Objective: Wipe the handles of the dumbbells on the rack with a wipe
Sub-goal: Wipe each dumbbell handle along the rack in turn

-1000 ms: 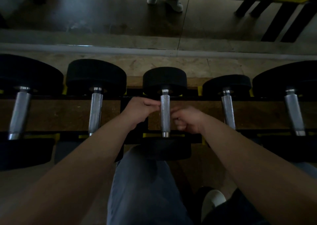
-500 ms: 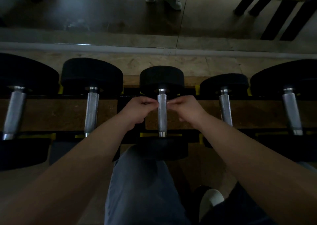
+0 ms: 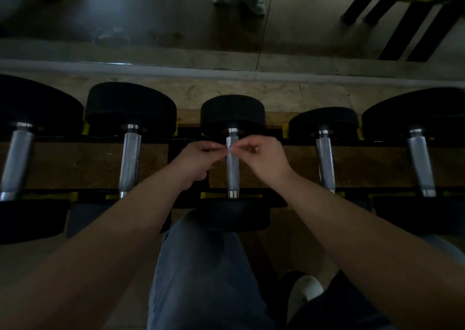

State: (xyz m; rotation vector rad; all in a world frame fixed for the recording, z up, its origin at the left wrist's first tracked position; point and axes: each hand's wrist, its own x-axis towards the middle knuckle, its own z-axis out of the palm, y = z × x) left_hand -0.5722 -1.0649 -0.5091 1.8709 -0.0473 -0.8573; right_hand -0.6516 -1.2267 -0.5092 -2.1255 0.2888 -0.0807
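5 dumbbells lie side by side on the rack (image 3: 187,134), handles running away from you. You're on the middle dumbbell (image 3: 232,114), number 3 from either side.

Your left hand (image 3: 198,158) is just left of the middle handle (image 3: 232,172), fingers curled in, thumb and fingertips pinched together at the handle's far end. Your right hand (image 3: 264,158) mirrors it from the right with the same curled pinch. The fingertips of the 2 hands nearly meet over the bar.

The wipe (image 3: 229,146) shows only as a thin pale sliver across the handle between those fingertips, up near the far weight. Both hands seem to pinch an end of it; the light is too dim to show how much is wrapped around the bar.

The near two-thirds of that handle is bare knurled metal. The other 4 handles are untouched, well apart from both hands.

Your knee in grey trousers (image 3: 201,266) sits below the middle dumbbell, with a pale shoe (image 3: 304,292) to its right.
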